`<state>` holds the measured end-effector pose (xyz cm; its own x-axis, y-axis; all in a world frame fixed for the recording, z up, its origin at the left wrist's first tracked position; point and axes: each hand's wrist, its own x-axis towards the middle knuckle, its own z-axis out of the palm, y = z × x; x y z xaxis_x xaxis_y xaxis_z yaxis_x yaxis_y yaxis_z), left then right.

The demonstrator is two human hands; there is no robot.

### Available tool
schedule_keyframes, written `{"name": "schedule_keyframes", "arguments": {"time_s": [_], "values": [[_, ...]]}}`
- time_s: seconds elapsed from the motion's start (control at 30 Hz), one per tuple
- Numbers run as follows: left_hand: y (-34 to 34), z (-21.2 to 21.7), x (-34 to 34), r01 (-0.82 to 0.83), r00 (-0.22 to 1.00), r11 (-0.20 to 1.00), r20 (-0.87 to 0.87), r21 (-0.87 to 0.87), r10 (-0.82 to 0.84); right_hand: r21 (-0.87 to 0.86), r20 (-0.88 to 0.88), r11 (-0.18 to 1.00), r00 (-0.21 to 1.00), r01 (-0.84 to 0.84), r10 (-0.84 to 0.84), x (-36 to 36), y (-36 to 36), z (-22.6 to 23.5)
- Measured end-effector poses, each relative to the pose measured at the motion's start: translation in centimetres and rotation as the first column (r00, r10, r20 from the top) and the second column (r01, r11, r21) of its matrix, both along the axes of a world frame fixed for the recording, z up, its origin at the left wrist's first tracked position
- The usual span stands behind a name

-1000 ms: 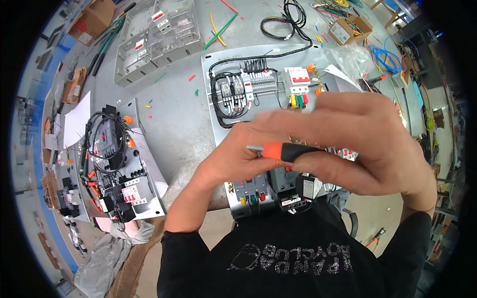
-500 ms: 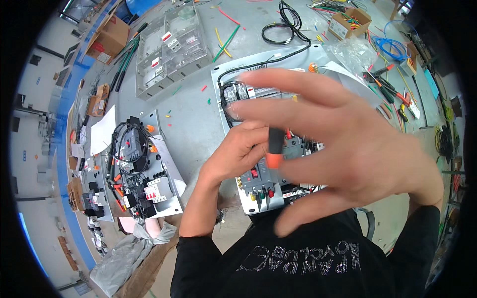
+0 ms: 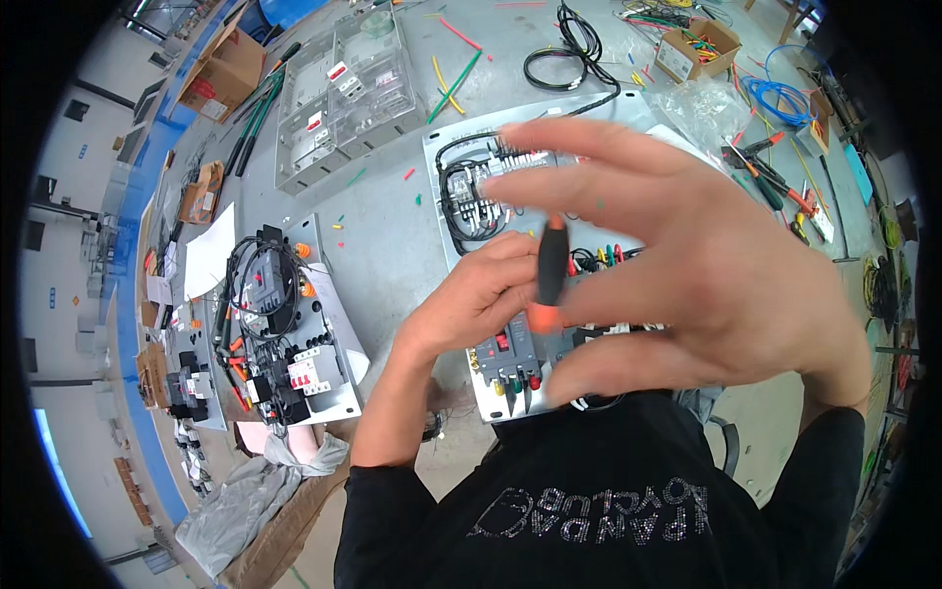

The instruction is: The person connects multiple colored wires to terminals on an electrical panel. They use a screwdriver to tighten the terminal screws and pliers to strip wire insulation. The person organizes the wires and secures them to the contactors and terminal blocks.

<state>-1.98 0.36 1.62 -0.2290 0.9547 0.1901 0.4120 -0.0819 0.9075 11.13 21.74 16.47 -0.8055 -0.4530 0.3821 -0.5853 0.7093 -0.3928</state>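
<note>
A screwdriver with a black and orange handle (image 3: pixel 552 265) stands over a metal mounting plate (image 3: pixel 446 137) fitted with electrical parts. My left hand (image 3: pixel 476 299) is closed right beside the handle; its fingertips and whatever they grip are hidden. Spread wide and smeared by motion, my right hand (image 3: pixel 697 265) is open around the handle's right side, its thumb below and fingers above. Under my hands a grey circuit breaker (image 3: pixel 505 353) with a red switch shows, with yellow, green and red caps at its near edge. The screwdriver's tip is out of sight.
Left of me lies a second wired plate (image 3: pixel 339 398). A clear-lidded grey enclosure (image 3: pixel 348 108) stands at the back. Further right are a black cable coil (image 3: pixel 569 64), a carton of wire pieces (image 3: pixel 697 49), blue wire (image 3: pixel 775 98) and pliers (image 3: pixel 756 172).
My right thumb has moved up and the fingers have shifted slightly right around the screwdriver. The handle has tilted a little to the right. My left hand stays nearly in place.
</note>
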Motion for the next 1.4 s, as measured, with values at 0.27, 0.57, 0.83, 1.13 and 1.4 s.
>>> {"name": "schedule_keyframes", "arguments": {"time_s": [0.27, 0.57, 0.83, 1.13, 1.4], "values": [[-0.7, -0.7, 0.3, 0.005, 0.996, 0.998, -0.092, -0.059, -0.01, 0.034, 0.049, 0.998, 0.998, 0.044, -0.046, -3.8, 2.6, -0.4], [-0.1, -1.0, -0.4, 0.022, 0.984, 1.0, -0.175, -0.004, -0.022, -0.008, 0.095, 0.985, 0.98, -0.172, 0.172, -2.0, -0.5, 0.0], [-0.8, -2.5, -0.5, 0.057, 0.991, 0.997, -0.125, 0.054, -0.049, 0.041, 0.29, 0.999, 0.957, -0.007, -0.006, -3.2, 3.3, 0.6], [-1.1, -1.6, -0.1, 0.038, 0.999, 0.999, 0.012, -0.03, -0.037, 0.159, 0.128, 0.973, 0.981, -0.167, 0.148, -0.7, -1.1, 1.4], [-1.0, -0.5, -0.2, 0.044, 0.999, 0.965, 0.021, -0.259, -0.04, 0.031, 0.409, 0.998, 0.912, -0.059, 0.041, -4.1, -0.3, 1.2]]}}
